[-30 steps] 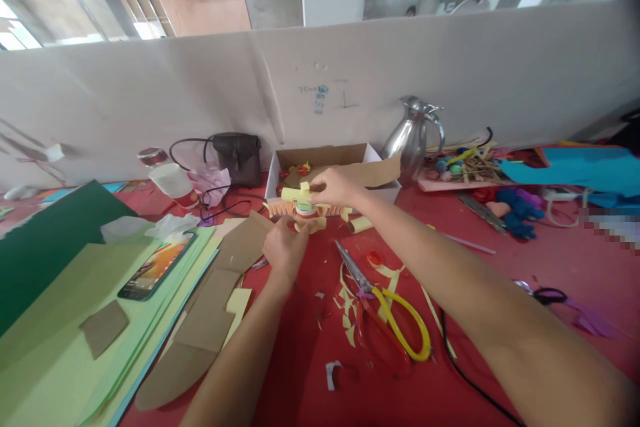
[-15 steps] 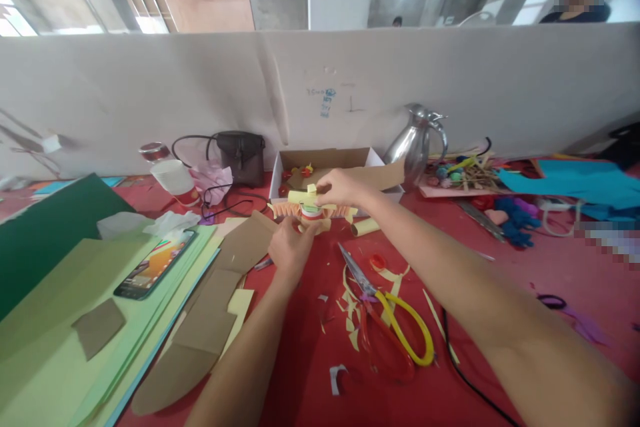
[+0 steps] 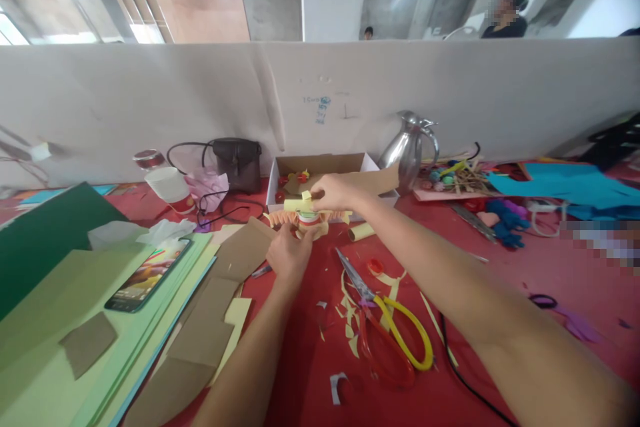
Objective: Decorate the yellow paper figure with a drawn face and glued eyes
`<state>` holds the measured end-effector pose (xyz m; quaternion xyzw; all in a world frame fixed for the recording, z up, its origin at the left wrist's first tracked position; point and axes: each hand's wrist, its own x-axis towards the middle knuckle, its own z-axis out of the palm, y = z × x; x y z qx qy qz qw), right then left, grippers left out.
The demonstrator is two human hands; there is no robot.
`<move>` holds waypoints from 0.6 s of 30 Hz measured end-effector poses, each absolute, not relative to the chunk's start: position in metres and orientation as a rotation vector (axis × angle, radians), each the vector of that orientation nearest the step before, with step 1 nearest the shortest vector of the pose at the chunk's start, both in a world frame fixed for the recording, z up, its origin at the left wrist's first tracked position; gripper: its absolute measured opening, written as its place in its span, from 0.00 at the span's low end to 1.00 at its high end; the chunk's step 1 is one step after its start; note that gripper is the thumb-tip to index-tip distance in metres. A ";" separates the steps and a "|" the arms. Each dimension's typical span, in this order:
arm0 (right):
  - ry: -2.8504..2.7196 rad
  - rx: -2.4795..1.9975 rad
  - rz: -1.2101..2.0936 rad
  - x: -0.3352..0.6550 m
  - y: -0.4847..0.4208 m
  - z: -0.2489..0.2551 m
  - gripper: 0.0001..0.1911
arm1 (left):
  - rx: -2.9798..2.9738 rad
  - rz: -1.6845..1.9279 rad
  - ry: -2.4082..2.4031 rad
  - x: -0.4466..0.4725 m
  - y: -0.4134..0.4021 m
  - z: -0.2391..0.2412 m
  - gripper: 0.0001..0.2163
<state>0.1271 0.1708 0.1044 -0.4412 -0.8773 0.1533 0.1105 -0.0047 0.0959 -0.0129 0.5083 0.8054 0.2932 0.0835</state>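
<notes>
A small paper craft (image 3: pixel 300 213), with a yellow top piece, a red-and-white middle and an orange pleated fringe, stands on the red table in front of an open cardboard box (image 3: pixel 273 180). My right hand (image 3: pixel 334 192) pinches the yellow top piece from the right. My left hand (image 3: pixel 287 253) is closed around the craft's base from below. Yellow-handled scissors (image 3: pixel 387 320) lie just right of my left forearm among yellow paper scraps.
Green and brown sheets (image 3: pixel 100 320) with a phone (image 3: pixel 147 273) on them fill the left. A black pouch (image 3: pixel 239 161), a paper cup (image 3: pixel 170 185) and a steel jug (image 3: pixel 410 147) stand at the back by the white partition. Craft materials (image 3: pixel 465 177) and blue paper lie right. A black cable (image 3: pixel 465 373) crosses the near right.
Both hands stay on the paper craft with little movement. The view has dipped slightly, so a person beyond the partition shows at top right.
</notes>
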 end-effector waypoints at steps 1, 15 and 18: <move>-2.589 -1.300 0.441 0.127 0.170 0.105 0.06 | 1.529 0.873 2.405 -0.004 0.096 -0.013 0.23; -2.638 -1.229 0.429 0.133 0.179 0.102 0.08 | 1.313 1.506 1.730 -0.041 0.095 0.005 0.15; -2.637 -1.225 0.469 0.133 0.177 0.106 0.09 | 1.711 1.466 1.840 -0.057 0.108 0.021 0.18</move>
